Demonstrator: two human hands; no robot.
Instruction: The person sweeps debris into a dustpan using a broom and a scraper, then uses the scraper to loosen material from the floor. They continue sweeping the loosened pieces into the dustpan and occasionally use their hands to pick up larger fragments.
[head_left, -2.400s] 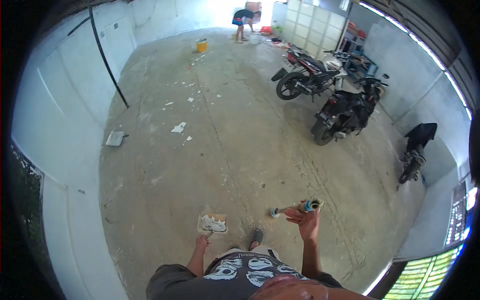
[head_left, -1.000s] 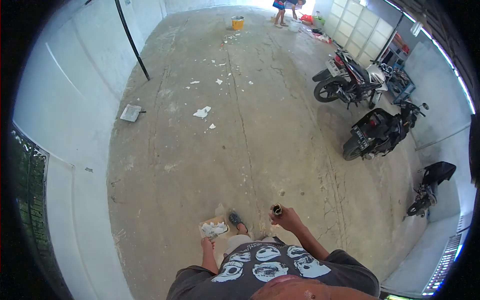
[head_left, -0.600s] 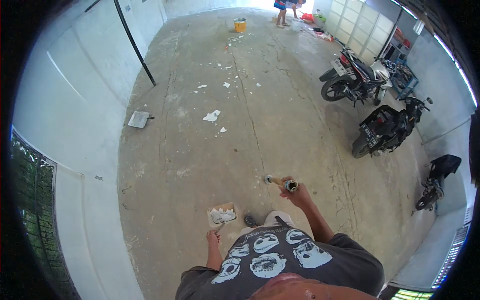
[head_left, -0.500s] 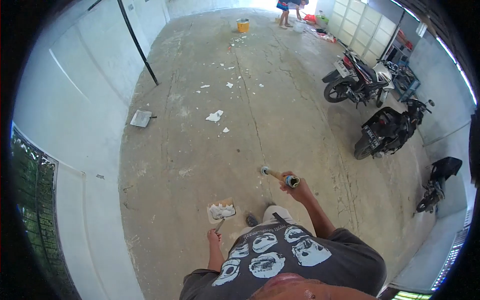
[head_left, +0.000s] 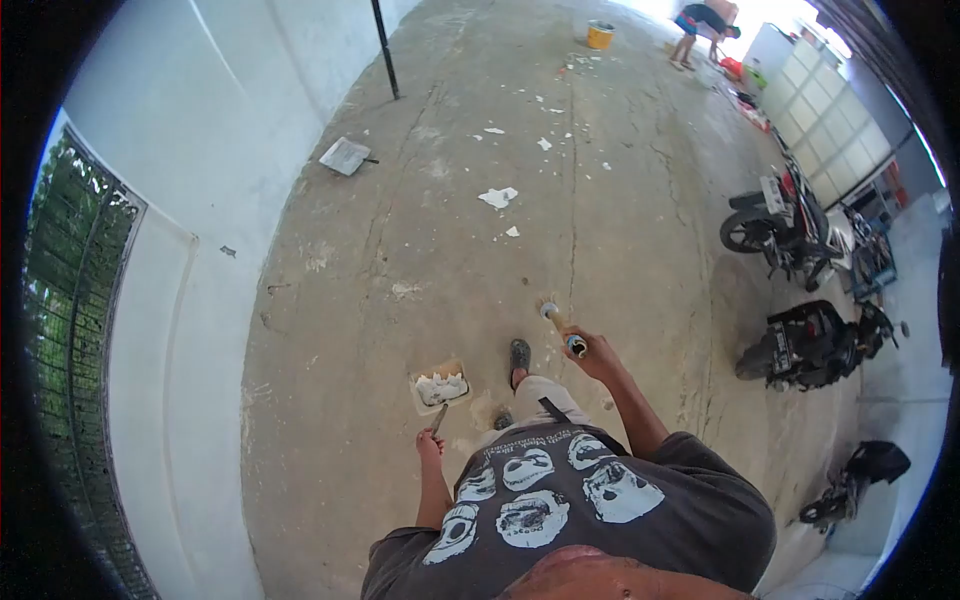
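In the head view, my left hand (head_left: 430, 442) is closed around the handle of a square dustpan (head_left: 461, 399) low at my left side. White flakes (head_left: 440, 387) lie heaped in the pan. My right hand (head_left: 598, 356) grips a pale tan stick (head_left: 560, 325), pointing forward and down, with bluish bands near both ends. Its near end looks dark and hollow. My right shoe (head_left: 519, 355) shows on the concrete between the two held things.
White flakes (head_left: 498, 198) are scattered ahead on the cracked floor. A flat grey pan (head_left: 345, 156) and a black pole (head_left: 386, 50) are by the left wall. Motorcycles (head_left: 800, 345) line the right side. Far ahead are a yellow bucket (head_left: 600, 36) and a bent-over person (head_left: 705, 20).
My view has turned left, so the floor items and motorcycles sit further right. My right foot has come forward into sight. Both hands keep their holds.
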